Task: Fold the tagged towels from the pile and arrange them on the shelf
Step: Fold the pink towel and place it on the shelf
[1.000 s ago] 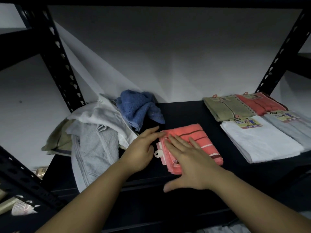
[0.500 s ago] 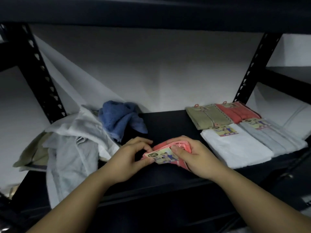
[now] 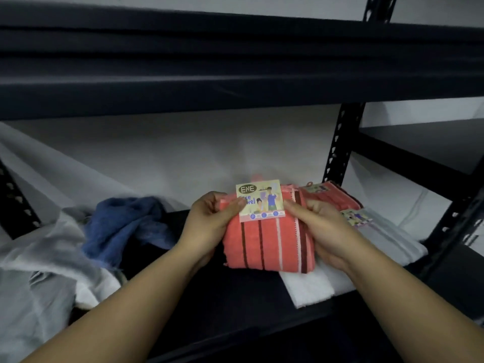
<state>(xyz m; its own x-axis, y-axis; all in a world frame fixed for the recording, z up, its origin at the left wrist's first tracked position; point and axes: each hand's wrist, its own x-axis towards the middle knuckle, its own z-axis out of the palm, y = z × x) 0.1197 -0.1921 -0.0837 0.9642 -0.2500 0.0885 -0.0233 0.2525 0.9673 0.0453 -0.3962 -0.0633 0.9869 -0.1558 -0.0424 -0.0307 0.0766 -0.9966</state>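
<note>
A folded coral towel (image 3: 267, 247) with dark and white stripes is held up above the black shelf (image 3: 235, 297), its paper tag (image 3: 260, 203) facing me. My left hand (image 3: 209, 226) grips its left edge, thumb on the tag. My right hand (image 3: 324, 231) grips its right edge, thumb at the tag's right side. Folded towels lie behind and to the right: a white one (image 3: 309, 286), a grey one (image 3: 392, 237) and a coral one (image 3: 332, 196), partly hidden by my hands.
An unfolded pile lies on the left: a blue towel (image 3: 125, 226) and white and grey towels (image 3: 39, 271). A dark upper shelf (image 3: 235, 61) runs overhead. Black perforated uprights (image 3: 337, 145) stand at the right and at the left edge.
The coral towel lay flat on the shelf under my hands, then both hands took it up and turned it upright with its tag facing me. The view tilted upward and rightward.
</note>
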